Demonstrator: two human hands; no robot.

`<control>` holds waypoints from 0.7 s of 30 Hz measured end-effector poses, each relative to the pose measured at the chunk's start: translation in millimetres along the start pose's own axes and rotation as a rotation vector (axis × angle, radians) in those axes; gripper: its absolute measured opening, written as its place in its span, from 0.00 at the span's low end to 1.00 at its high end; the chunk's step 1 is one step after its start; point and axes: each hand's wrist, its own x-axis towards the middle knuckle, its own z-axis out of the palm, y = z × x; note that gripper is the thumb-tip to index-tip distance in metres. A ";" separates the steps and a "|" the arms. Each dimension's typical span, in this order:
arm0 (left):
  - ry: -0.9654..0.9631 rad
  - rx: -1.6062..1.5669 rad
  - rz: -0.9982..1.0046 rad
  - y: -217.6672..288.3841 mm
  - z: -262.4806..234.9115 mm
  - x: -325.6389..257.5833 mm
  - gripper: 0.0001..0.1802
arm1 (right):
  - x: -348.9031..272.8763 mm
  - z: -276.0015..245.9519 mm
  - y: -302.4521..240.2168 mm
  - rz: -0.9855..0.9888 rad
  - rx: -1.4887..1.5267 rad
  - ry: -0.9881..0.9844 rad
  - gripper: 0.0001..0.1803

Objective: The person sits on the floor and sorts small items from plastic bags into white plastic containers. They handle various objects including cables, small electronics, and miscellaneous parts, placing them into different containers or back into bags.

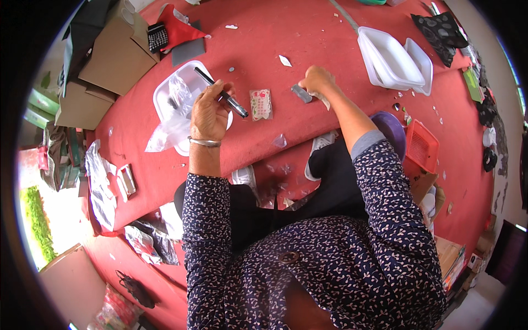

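My left hand (209, 114) is closed around a black pen (234, 104), which slants across the fingers above the red-covered table (258, 60). To the right, my right hand (318, 81) is bent into a grip, with a small grey block (301, 93) at its fingertips. A pale scrap (324, 101) shows beneath that hand; whether the fingers also hold it is hidden. Between my hands lies a flat card in a clear packet (261, 104), printed in red and green. Under my left hand stands a white tray (161, 99) with clear plastic bags (180, 96) in it.
Stacked white tubs (388, 60) stand at far right, near a black bag (440, 32). A red basket (422, 147) and purple basin (391, 132) sit beside my right arm. Cardboard boxes (118, 55) and a red cloth (179, 27) occupy the far left. Paper scraps (285, 60) dot the table.
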 end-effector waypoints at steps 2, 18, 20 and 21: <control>0.018 0.025 0.015 1.7 0.7 -1.4 0.04 | -3.5 18.8 -7.7 -0.057 -0.089 -0.016 0.11; 0.067 0.075 -0.060 -13.5 -16.0 7.5 0.06 | 21.9 65.3 1.2 0.077 0.318 -0.242 0.15; 0.103 0.115 -0.053 -16.3 -17.0 6.7 0.06 | 25.7 45.3 -13.0 -0.021 0.610 -0.360 0.15; 0.126 0.141 -0.033 -16.9 -21.2 6.2 0.06 | 14.2 26.3 -34.8 -0.091 0.743 -0.383 0.14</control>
